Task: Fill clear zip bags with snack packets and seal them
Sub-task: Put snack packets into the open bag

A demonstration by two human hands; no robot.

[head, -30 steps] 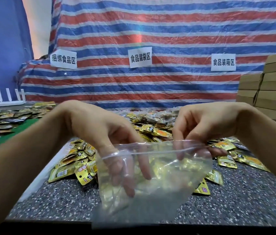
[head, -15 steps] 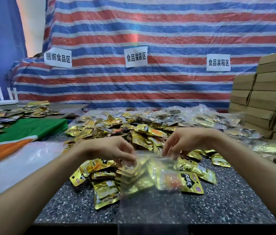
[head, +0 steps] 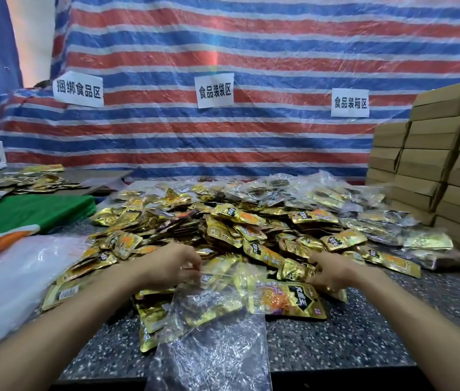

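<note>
While the left hand [head: 172, 266] pinched the limp, likely slippery clear zip bag [head: 217, 351] at its far rim, the right hand [head: 333, 270] touched light snack packets [head: 251, 218], its grip unclear.

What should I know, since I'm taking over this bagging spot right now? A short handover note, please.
Left hand: pinches the far edge of the clear zip bag, which lies on the table and reaches toward you.
Right hand: on the snack packets at the pile's near edge; whether it grips one is unclear.
Done: the bag is laid at the pile, with nothing plainly inside it.
Left: load packets into the bag, then press the zip shut.
</note>
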